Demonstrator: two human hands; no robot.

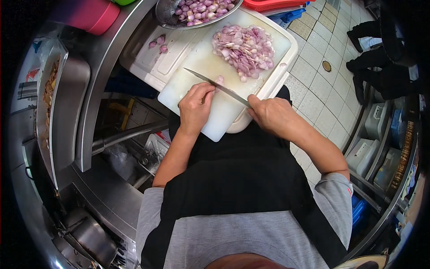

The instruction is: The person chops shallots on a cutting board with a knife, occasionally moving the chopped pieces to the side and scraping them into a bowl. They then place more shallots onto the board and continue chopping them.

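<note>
My right hand (271, 114) is wrapped round the handle of a kitchen knife (202, 77), whose blade points up and left across the white cutting board (179, 92). The curled fingers of my left hand (195, 107) hold a small peeled shallot (219, 80) against the board, right beside the blade. The shallot is partly hidden by the fingertips and the knife. Beyond the blade lies a heap of sliced shallots (246, 49). At the far edge, a metal bowl (168, 19) holds several whole peeled shallots (201, 10).
The board rests on a cream plastic container lid (150, 71) with a few shallot pieces (159, 44) on it. To the left runs a steel counter (96, 71) with a pink tub (96, 18). Red baskets (268, 4) stand behind; a person's dark-clothed legs (380, 67) show at right.
</note>
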